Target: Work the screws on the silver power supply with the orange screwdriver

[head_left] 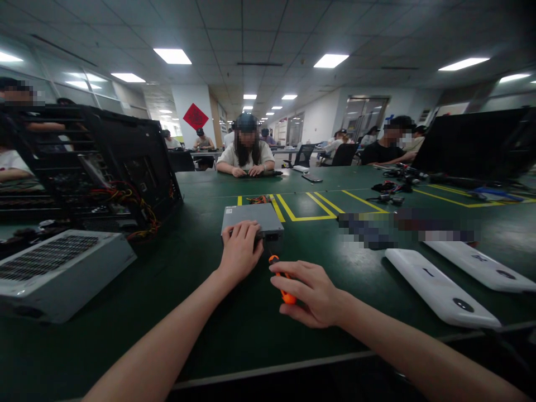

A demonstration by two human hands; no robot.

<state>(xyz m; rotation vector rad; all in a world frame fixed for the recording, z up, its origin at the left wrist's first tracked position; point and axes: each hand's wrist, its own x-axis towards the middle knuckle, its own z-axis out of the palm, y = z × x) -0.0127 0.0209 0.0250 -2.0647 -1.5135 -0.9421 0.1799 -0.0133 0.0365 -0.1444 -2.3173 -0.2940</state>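
Observation:
A grey computer power supply (251, 213) lies on the green table in front of me. My left hand (242, 243) grips its near left part, fingers over the top and thumb along the near side. A socket shows in the near face, to the right of the thumb. My right hand (307, 287) holds a screwdriver (288, 296) by its orange and black handle. The handle slants up and left, and the thin shaft points at the power supply's near face. Whether the tip touches a screw is too small to tell. Coloured cables (258, 199) lie behind the unit.
At left stand an open black computer case (90, 162) and another power supply (62, 273). Two white oblong devices (444, 287) lie at right. A dark monitor (477, 148) and cables (387, 188) are farther right. A person (246, 151) sits across the table.

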